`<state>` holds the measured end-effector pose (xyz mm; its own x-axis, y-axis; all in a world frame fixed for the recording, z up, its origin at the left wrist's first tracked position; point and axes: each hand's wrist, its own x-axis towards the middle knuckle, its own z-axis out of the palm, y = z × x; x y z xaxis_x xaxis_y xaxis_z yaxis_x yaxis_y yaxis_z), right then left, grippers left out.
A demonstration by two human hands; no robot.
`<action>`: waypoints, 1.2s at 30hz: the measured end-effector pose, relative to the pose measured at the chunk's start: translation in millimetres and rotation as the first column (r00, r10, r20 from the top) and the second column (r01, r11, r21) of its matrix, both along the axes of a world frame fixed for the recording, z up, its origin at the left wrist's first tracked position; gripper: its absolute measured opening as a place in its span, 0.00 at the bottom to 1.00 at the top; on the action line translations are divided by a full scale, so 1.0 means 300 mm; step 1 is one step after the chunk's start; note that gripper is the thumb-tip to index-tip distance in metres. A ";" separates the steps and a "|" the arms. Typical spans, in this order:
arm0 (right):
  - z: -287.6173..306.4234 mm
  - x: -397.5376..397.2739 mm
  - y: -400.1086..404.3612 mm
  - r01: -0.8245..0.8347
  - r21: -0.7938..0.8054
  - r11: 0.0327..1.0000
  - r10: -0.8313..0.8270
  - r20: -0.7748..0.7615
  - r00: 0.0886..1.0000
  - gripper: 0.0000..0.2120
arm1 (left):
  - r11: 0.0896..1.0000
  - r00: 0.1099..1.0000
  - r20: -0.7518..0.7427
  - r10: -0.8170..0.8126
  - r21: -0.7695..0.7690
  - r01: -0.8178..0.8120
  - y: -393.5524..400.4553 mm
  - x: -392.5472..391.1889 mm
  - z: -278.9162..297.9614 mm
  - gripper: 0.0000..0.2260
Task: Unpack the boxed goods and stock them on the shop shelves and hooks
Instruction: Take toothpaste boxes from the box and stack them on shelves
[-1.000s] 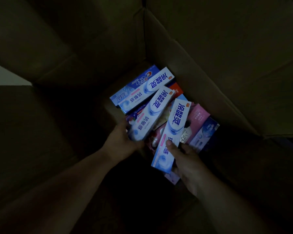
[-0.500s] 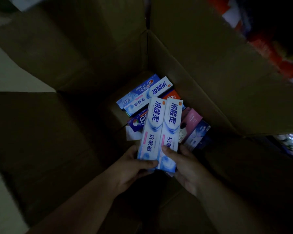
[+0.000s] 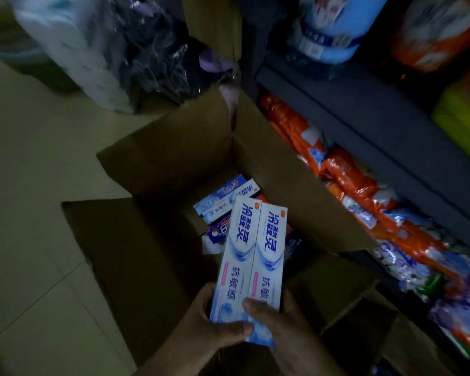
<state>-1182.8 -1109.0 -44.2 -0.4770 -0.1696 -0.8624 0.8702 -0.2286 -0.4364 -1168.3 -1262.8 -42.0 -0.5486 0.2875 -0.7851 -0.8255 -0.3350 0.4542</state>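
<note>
Compared with half a second back, the two toothpaste boxes (image 3: 251, 256) have come up clear of the carton (image 3: 174, 164). They were down among the other stock then; now they sit side by side above the opening, long edges touching. The view has also swung up, so the shelves (image 3: 364, 115) on the right show a lot more.

Left hand (image 3: 212, 329) wraps the bottom end of the left box with its thumb across the front, and right hand (image 3: 280, 324) pinches the right box with its thumb on the face. Both are clamped on.

More toothpaste packs (image 3: 223, 202) lie in the carton near its far corner. The carton's right flap (image 3: 310, 196) leans just beside the shelf's orange bags (image 3: 345, 172); tight there. Tiled floor (image 3: 30, 191) to the left gives the open room. The plastic-wrapped bundle (image 3: 92, 47) at top left is blurry, maybe paper rolls.
</note>
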 end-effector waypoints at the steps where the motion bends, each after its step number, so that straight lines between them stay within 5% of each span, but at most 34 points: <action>1: 0.055 0.008 0.006 -0.005 0.017 1.000 0.005 -0.007 1.000 0.49 | 1.000 1.000 -0.008 0.000 0.023 0.000 0.006 0.006 0.055 0.38; 3: 0.198 0.009 0.021 0.017 0.038 0.999 -0.015 -0.035 0.999 0.43 | 0.999 1.000 -0.022 -0.002 0.037 0.003 0.026 0.006 0.185 0.38; 8: 0.563 -0.035 0.073 0.063 0.020 0.998 -0.060 -0.144 0.988 0.48 | 0.997 0.999 -0.044 -0.005 -0.081 0.002 0.094 -0.041 0.553 0.37; 11: 0.803 -0.067 0.108 0.038 0.011 0.999 -0.035 -0.212 0.977 0.41 | 0.994 0.991 -0.135 -0.003 -0.111 -0.012 0.117 -0.090 0.801 0.31; 14: 1.025 -0.076 0.143 -0.013 0.052 0.999 0.028 -0.293 0.956 0.21 | 0.988 0.970 -0.242 0.007 -0.148 -0.044 0.135 -0.117 1.036 0.22; 17: 1.198 -0.064 0.164 -0.039 0.093 0.995 0.070 -0.354 0.932 0.14 | 0.986 0.955 -0.297 -0.006 -0.159 -0.043 0.147 -0.115 1.208 0.23; 29: 1.548 0.015 0.186 -0.032 0.288 0.957 0.183 -0.517 0.836 0.18 | 0.992 0.928 -0.372 -0.031 -0.127 -0.018 0.163 -0.084 1.508 0.49; 36: 1.670 0.011 0.259 -0.003 0.318 0.948 0.189 -0.557 0.808 0.09 | 0.989 0.891 -0.437 -0.119 -0.128 0.069 0.206 -0.120 1.647 0.47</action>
